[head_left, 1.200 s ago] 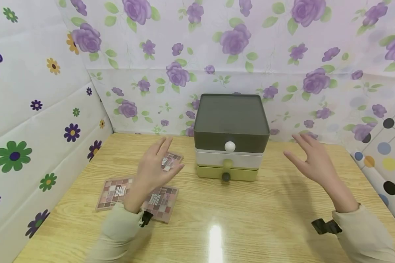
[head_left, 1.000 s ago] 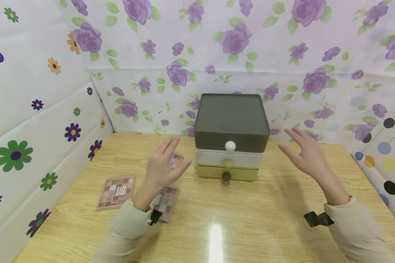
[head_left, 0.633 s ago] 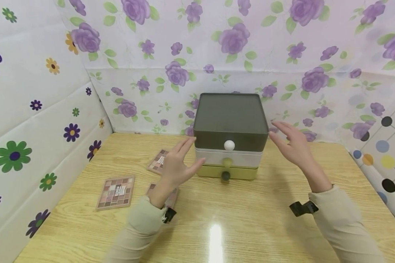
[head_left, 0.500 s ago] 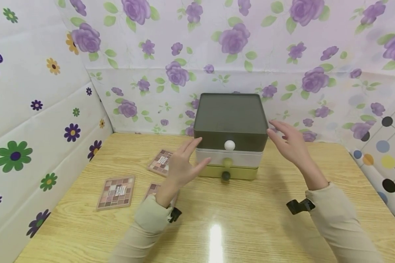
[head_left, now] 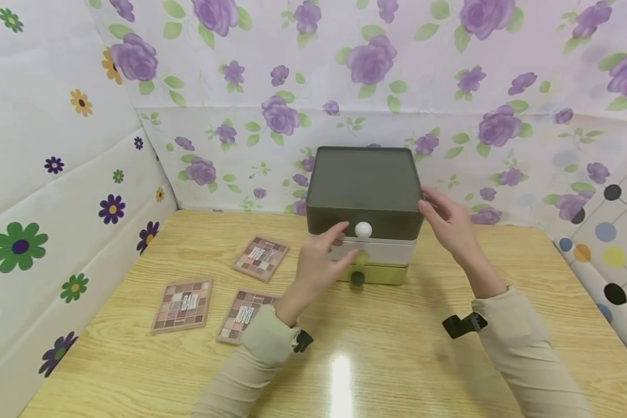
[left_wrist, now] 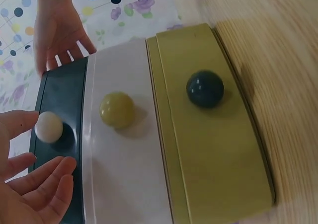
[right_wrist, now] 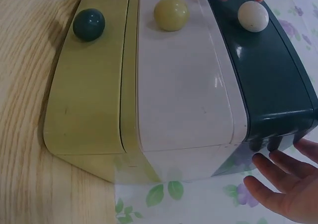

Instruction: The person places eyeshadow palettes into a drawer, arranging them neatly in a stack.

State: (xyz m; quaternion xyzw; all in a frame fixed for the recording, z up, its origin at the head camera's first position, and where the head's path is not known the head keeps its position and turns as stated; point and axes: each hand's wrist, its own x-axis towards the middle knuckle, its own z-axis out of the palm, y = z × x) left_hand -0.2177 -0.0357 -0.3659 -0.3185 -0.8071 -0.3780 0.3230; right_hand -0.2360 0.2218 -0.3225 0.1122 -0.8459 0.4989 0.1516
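A small three-tier drawer box [head_left: 366,177] stands at the back of the table. Its dark green top drawer [right_wrist: 273,80] carries a white knob [left_wrist: 48,127], the white middle drawer [right_wrist: 184,85] a yellow knob [left_wrist: 118,110], and the olive-yellow bottom drawer [left_wrist: 208,149] a dark green knob [right_wrist: 89,25]. My left hand [head_left: 316,264] is at the front of the box, loosely curved, index fingertip right beside the white knob and thumb lower down. My right hand [head_left: 451,229] rests its fingertips along the top drawer's right side, near the front corner.
Three square eyeshadow palettes [head_left: 261,258] marked BACK lie flat on the wooden table [head_left: 397,360], left of the box. My left sleeve [head_left: 271,337] overlaps the nearest one. A flowered curtain [head_left: 214,75] hangs close behind the box.
My left hand has moved right, off the palettes, to the front of the drawer box. My right hand has come in leftward to its right side. Box and palettes stay put.
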